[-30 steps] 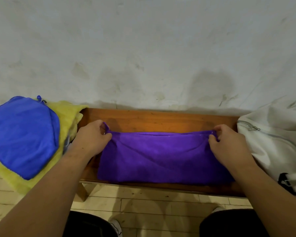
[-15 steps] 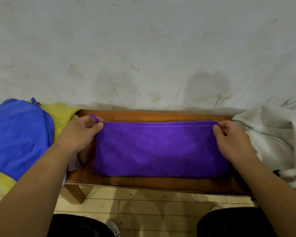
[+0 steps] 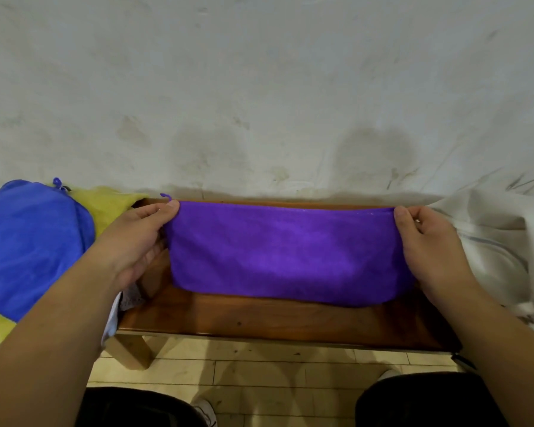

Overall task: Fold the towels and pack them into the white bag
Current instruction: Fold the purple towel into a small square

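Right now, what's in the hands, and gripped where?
Both hold the purple towel by its top corners: left hand pinches the left corner, right hand the right.

The left hand and the right hand each pinch an upper corner of a purple towel, holding it stretched over a wooden bench. A blue towel lies on a yellow towel at the left, and the white bag sits at the right.

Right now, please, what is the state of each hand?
Left hand: closed, pinching the top left corner of the purple towel.
Right hand: closed, pinching its top right corner.
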